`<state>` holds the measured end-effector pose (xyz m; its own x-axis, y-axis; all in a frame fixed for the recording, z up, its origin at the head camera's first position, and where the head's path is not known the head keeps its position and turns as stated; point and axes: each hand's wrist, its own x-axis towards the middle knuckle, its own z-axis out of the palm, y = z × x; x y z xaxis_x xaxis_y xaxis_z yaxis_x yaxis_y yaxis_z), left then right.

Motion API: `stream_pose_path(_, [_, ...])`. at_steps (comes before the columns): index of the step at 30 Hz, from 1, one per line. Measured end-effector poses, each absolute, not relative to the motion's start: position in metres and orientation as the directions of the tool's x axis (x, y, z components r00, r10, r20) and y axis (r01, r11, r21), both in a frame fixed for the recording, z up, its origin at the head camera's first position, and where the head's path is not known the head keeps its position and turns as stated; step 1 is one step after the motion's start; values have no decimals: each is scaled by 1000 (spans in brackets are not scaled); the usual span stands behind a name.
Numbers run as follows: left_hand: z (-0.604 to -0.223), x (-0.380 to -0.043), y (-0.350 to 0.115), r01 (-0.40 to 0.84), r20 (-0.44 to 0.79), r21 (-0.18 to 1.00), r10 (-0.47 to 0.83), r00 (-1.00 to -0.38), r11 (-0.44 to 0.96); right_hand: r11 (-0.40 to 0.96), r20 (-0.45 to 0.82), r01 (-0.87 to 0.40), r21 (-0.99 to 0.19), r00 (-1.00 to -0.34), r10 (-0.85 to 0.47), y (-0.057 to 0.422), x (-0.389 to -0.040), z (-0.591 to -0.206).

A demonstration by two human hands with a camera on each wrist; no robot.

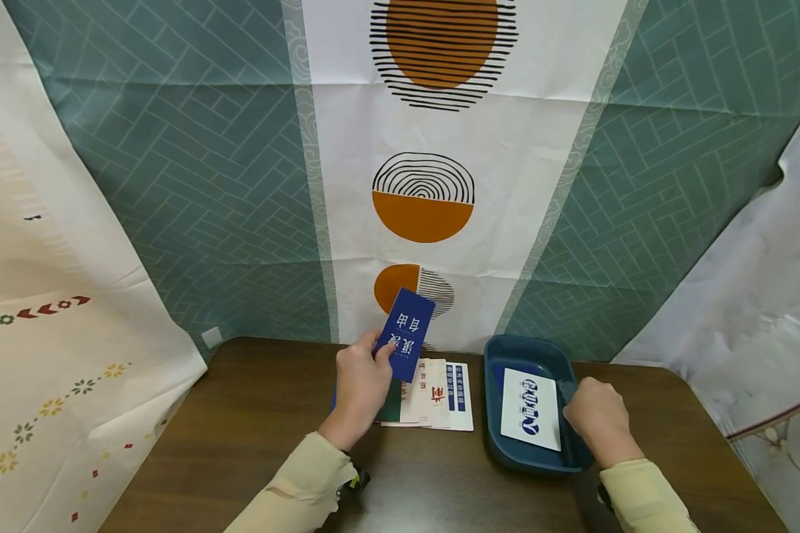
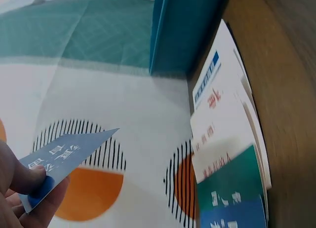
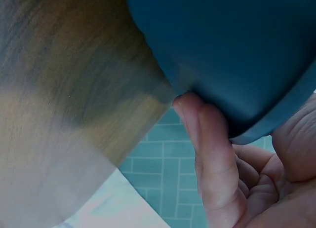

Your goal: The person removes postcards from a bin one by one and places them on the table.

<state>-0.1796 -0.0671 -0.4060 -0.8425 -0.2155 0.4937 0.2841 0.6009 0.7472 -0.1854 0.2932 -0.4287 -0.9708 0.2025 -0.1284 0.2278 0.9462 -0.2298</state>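
My left hand (image 1: 363,385) pinches a dark blue card (image 1: 413,318) with white characters and holds it above the table. In the left wrist view, the thumb of the left hand (image 2: 19,183) lies over the near end of the card (image 2: 74,148). On the right, a blue plastic bin (image 1: 530,348) stands on the table, with a white card (image 1: 518,414) bearing blue lettering in it. My right hand (image 1: 600,418) grips the bin's right rim. Seen from the right wrist, the fingers of that hand (image 3: 217,164) lie against the bin's outer wall (image 3: 232,55).
Several overlapping cards, among them a green card (image 1: 391,403), cream cards (image 1: 423,396) and a white card (image 1: 463,418) with blue blocks, lie between the left hand and the bin. The brown table (image 1: 427,474) meets a patterned cloth (image 1: 253,207) at the back.
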Motion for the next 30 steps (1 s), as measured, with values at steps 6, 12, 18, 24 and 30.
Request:
stream_pose_path(6, [-408, -178, -85, 236, 474, 750, -253, -843, 618, 946, -133, 227, -232, -971, 201, 294, -185, -428])
stream_pose_path(12, [-413, -179, -102, 186, 444, 766, -296, -846, 616, 944, -143, 232, -235, -969, 203, 293, -185, -427])
stream_pose_path(18, [-420, -180, -120, 157, 445, 762, -331, -832, 629, 945, -148, 235, -226, -967, 205, 292, -186, -427])
stream_pose_path(24, [-427, -178, -136, 100, 432, 747, -365, -825, 657, 946, -142, 232, -227, -969, 203, 292, -186, -427])
stream_pose_path(30, [-439, -180, -152, 26, 369, 755, -393, -842, 655, 946, -138, 229, -230, -970, 201, 291, -185, -426])
